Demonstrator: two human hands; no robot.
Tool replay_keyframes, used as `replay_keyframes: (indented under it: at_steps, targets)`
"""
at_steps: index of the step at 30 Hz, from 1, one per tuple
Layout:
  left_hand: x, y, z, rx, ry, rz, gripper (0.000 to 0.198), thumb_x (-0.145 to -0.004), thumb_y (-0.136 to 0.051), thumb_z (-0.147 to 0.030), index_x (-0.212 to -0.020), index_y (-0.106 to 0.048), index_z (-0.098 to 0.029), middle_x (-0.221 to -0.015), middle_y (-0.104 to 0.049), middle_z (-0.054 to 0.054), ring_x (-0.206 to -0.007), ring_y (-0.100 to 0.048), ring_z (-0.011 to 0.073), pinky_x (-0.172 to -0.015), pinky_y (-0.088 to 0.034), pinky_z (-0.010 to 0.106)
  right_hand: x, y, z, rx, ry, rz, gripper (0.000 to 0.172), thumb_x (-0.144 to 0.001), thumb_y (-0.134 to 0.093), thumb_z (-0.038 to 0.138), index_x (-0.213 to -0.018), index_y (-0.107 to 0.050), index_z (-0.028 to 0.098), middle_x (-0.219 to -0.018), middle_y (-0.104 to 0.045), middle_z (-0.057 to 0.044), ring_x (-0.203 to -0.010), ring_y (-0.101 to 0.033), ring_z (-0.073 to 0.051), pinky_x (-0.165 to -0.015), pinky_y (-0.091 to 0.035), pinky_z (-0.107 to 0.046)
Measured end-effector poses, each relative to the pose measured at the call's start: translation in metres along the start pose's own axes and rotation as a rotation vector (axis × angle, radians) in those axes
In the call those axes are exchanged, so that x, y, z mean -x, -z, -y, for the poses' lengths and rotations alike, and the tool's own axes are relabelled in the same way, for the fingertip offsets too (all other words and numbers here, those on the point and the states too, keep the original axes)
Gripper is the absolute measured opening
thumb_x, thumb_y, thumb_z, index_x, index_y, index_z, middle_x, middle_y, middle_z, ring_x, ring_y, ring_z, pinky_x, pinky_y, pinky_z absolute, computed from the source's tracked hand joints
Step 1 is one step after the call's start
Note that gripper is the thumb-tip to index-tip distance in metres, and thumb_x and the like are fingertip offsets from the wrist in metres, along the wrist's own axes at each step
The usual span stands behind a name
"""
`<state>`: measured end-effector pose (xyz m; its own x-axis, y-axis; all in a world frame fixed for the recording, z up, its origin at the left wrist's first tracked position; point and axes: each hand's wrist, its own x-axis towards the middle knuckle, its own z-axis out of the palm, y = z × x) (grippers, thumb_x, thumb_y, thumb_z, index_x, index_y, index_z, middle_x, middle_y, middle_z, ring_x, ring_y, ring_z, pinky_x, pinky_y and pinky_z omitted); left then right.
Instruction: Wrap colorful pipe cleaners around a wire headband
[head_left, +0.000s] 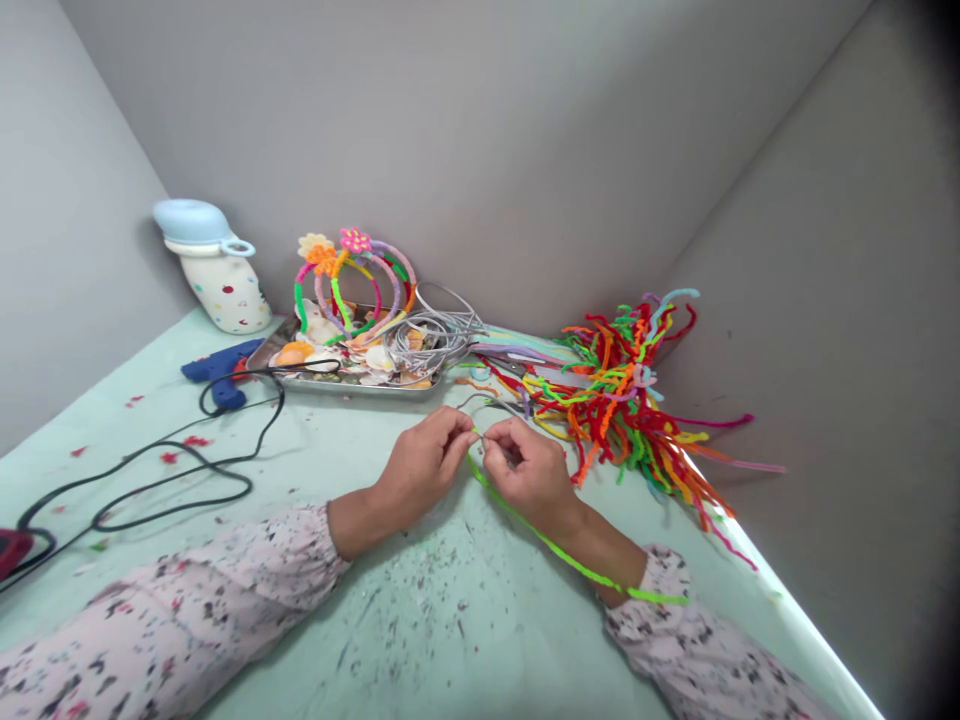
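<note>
My left hand (421, 462) and my right hand (536, 478) meet fingertip to fingertip over the middle of the table, both pinched closed. Between them is the end of a bright lime-green pipe cleaner (555, 548), whose long tail trails across my right forearm to the sleeve cuff. A thin grey wire (491, 396) arcs up behind the fingertips and seems held in both pinches. The exact contact point is mostly covered by my fingers.
A metal tray (360, 390) holds shells, coiled grey wires (442, 335) and colourful wrapped hoops with flowers (352, 290). Left stand a blue glue gun (221, 368), its black cord (225, 465) and a white bottle (225, 285). Many pipe cleaners (630, 400) pile up right, against the grey wall.
</note>
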<state>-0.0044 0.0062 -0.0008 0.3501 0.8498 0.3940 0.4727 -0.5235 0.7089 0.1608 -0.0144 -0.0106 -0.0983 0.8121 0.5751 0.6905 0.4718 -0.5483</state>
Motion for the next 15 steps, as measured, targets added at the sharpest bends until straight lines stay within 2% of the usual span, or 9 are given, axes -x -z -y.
replay_keyframes:
  at_steps: [6,15]
  targets:
    - [0.0004,0.0,0.0004,0.028,-0.007,0.015,0.011,-0.089,-0.049,-0.025,-0.09,-0.056,-0.018,-0.074,-0.057,0.0,-0.067,-0.051,0.0126,-0.063,-0.038,0.024,-0.0004,0.0008,0.0001,-0.015,-0.015,0.002,0.005,-0.082,-0.053,0.023,-0.08,-0.058,0.02,-0.062,-0.057,0.004,-0.054,-0.052,-0.01,-0.057,-0.041,-0.021]
    - [0.0016,0.0034,-0.0007,-0.103,-0.117,-0.001,0.011,-0.09,-0.046,-0.022,-0.088,-0.055,-0.017,-0.077,-0.054,0.001,-0.069,-0.049,0.0125,-0.064,-0.037,0.025,0.0006,0.0005,0.0025,-0.063,-0.049,0.021,0.005,-0.082,-0.054,0.023,-0.08,-0.057,0.02,-0.062,-0.056,0.004,-0.051,-0.05,-0.009,-0.054,-0.04,-0.02]
